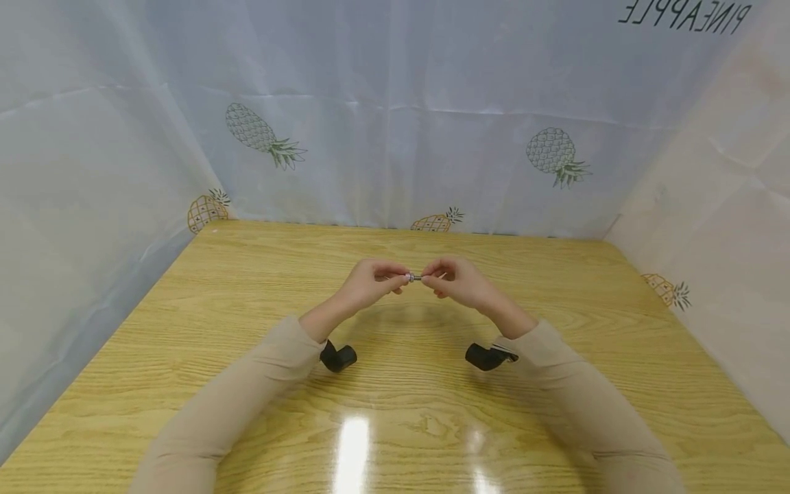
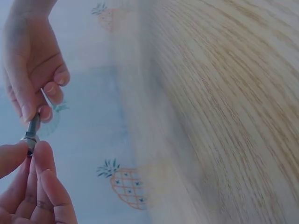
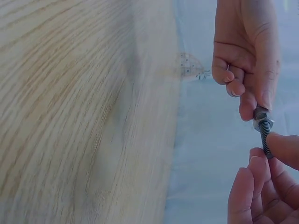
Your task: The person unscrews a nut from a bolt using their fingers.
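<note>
Both hands meet above the table around a small metal bolt [image 3: 266,135]. My left hand [image 1: 369,283] pinches its head end between thumb and fingers. At the other end, my right hand [image 1: 464,283] pinches the tip of the threaded shank. A hex nut [image 3: 263,123] sits on the bolt close to the head, as the right wrist view shows. The bolt lies roughly level between the hands in the head view. Fingertips cover both of its ends.
Below the hands spreads a wood-grain table [image 1: 247,412] with bright reflections near its front. A pale curtain [image 1: 382,62] with pineapple prints surrounds its back and sides. Black curved pieces [image 1: 338,357] show by the cuffs of both sleeves [image 1: 259,370].
</note>
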Tool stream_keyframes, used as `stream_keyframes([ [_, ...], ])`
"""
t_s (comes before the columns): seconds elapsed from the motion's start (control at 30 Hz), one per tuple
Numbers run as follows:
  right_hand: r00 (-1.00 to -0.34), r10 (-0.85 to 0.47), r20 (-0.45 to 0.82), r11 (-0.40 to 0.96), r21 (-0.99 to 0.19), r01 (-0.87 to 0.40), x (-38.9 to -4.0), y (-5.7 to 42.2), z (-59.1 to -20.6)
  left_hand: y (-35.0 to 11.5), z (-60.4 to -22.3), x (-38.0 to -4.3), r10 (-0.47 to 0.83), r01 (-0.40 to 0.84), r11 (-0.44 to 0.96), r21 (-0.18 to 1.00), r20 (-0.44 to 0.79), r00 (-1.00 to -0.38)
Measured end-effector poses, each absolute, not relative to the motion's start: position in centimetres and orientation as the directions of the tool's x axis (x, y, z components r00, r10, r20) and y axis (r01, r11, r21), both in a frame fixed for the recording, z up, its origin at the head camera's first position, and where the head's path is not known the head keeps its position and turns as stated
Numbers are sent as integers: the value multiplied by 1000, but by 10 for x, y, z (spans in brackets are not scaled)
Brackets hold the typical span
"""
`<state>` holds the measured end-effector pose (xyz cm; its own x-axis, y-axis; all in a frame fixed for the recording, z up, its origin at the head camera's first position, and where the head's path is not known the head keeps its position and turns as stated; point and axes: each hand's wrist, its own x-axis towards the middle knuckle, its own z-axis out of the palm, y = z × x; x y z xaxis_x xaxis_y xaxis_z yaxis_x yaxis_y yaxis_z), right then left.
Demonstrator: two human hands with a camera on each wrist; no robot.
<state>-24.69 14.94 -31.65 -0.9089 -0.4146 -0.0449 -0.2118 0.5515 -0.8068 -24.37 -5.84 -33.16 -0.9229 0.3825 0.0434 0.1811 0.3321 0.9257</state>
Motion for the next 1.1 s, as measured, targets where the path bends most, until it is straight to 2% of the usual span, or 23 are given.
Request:
stream_keyframes([
  [0.57,-881,-470,55,488,-815,-311,-230,143,-312,-61,-330,-224,348,292,289,912,184,-919],
  [1.1,-884,-460,77,484,-813,-323,-227,138,-315,-59,-333,-222,339,290,259,921,194,-920],
])
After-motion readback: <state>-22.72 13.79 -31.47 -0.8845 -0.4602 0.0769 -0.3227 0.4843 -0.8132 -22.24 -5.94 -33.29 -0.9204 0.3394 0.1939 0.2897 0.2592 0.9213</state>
